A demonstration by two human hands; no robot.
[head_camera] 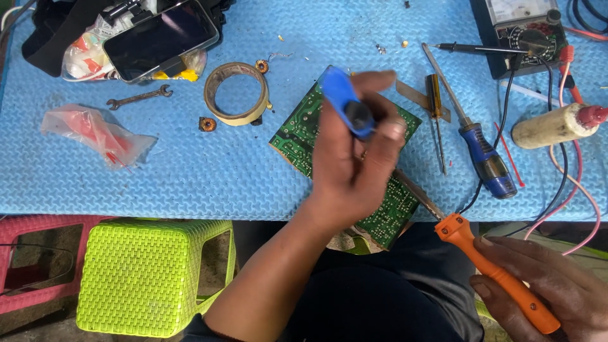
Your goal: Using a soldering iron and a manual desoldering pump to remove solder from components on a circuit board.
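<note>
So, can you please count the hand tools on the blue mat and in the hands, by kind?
Screwdrivers: 2, blue-handled and amber-handled
Wrench: 1
Orange soldering iron, in the right hand: 1
Blue tool, in the left hand: 1
Total: 5

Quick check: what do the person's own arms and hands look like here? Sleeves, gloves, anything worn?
Both hands are bare, with no gloves. The left hand and its forearm show no sleeve up to the elbow, and no watch or band at the wrist. There may be a ring on one finger, too blurred to confirm. The right hand is cut off by the picture's edge, so its sleeve cannot be judged.
</note>
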